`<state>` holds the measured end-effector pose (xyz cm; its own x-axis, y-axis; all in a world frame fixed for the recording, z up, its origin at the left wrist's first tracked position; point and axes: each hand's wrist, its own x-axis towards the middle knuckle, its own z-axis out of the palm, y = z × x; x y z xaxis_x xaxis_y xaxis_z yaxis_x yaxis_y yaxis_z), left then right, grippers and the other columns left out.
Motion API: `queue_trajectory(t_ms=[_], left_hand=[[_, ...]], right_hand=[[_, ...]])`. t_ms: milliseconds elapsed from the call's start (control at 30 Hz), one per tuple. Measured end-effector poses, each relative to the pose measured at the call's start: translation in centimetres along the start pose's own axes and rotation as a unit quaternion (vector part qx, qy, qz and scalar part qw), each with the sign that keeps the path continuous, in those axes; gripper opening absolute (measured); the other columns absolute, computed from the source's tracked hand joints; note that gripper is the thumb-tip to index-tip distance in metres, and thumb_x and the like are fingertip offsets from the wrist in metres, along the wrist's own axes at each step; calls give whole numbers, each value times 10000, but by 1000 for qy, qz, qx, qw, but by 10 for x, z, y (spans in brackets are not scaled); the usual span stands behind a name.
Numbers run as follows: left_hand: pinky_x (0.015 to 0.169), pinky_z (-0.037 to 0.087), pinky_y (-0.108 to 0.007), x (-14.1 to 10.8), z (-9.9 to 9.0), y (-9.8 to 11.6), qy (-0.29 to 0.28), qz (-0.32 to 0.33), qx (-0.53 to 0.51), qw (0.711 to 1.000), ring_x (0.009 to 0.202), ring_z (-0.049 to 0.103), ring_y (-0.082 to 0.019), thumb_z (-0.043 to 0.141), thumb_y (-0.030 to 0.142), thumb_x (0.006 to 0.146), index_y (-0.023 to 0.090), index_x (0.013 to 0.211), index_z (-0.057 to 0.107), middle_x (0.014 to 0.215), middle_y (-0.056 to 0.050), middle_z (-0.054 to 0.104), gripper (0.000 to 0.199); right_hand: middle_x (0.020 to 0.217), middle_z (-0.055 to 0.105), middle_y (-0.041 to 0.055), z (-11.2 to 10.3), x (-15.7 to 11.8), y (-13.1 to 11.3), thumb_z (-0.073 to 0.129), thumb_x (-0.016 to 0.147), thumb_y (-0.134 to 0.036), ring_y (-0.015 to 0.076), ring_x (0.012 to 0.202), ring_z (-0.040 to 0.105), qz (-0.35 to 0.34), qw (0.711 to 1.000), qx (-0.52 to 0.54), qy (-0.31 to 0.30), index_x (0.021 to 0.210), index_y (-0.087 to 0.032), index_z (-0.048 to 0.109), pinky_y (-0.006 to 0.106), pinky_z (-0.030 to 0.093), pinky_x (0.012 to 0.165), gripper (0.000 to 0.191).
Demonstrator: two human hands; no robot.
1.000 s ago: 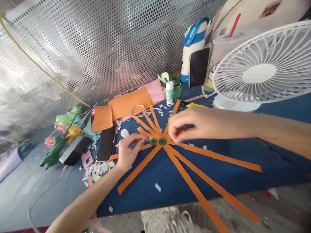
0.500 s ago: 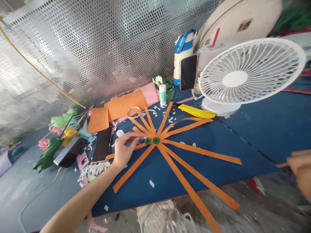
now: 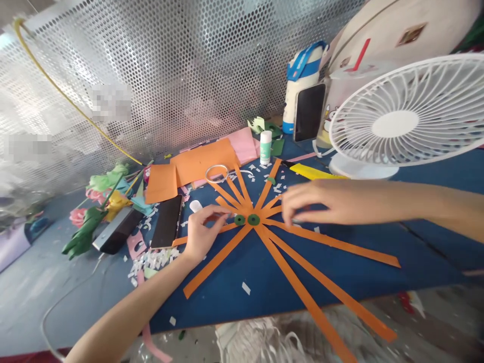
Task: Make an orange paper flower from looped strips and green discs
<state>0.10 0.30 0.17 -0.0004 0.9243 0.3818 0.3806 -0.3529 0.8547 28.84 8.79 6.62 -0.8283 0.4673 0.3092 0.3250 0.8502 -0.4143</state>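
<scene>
Orange paper strips (image 3: 302,272) fan out from a centre on the blue table. Two dark green discs with small holes sit side by side there, a left disc (image 3: 239,220) and a right disc (image 3: 253,219). My left hand (image 3: 206,229) is just left of the left disc, thumb and fingertips pinched together at its edge; what they hold is too small to make out. My right hand (image 3: 306,201) hovers over the strips right of the discs, fingers bent and thumb apart, with nothing visible in it.
A glue stick (image 3: 265,147), a yellow cutter (image 3: 315,172) and a tape ring (image 3: 217,174) lie behind the strips. A white fan (image 3: 395,123) stands at right. A phone (image 3: 166,222), power bank (image 3: 118,231), paper flowers (image 3: 85,234) and scraps are at left.
My right hand has come in from the right edge to above the strips beside the discs. My left hand keeps its place by the left disc. The view has shifted slightly.
</scene>
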Motion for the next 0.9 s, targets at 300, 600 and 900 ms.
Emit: queue_trajectory(t_ms=[300,600,900], left_hand=[[662,561,-240,1,-2,2,16,68,24,997,775,648,-151,680,143,845,206,821,748,842,-38,658,96],[587,456,-243,1,-4,2,91,128,81,984,700,516,-119,706,147,837,228,832,750,880,-25,515,92],[676,490,-260,4,-5,-4,98,56,23,993,786,591,-157,671,201,867,211,829,717,831,-34,624,61]], right_hand=[[1024,656,107,66,142,61,612,868,-185,260,1004,574,-84,981,-173,20,977,-166,654,375,454,824,119],[837,656,61,65,151,53,489,975,-213,179,759,574,-44,988,-120,81,971,-154,572,301,380,677,102],[807,681,16,66,86,6,475,980,-262,136,727,667,-19,967,231,109,992,-185,557,255,495,694,113]])
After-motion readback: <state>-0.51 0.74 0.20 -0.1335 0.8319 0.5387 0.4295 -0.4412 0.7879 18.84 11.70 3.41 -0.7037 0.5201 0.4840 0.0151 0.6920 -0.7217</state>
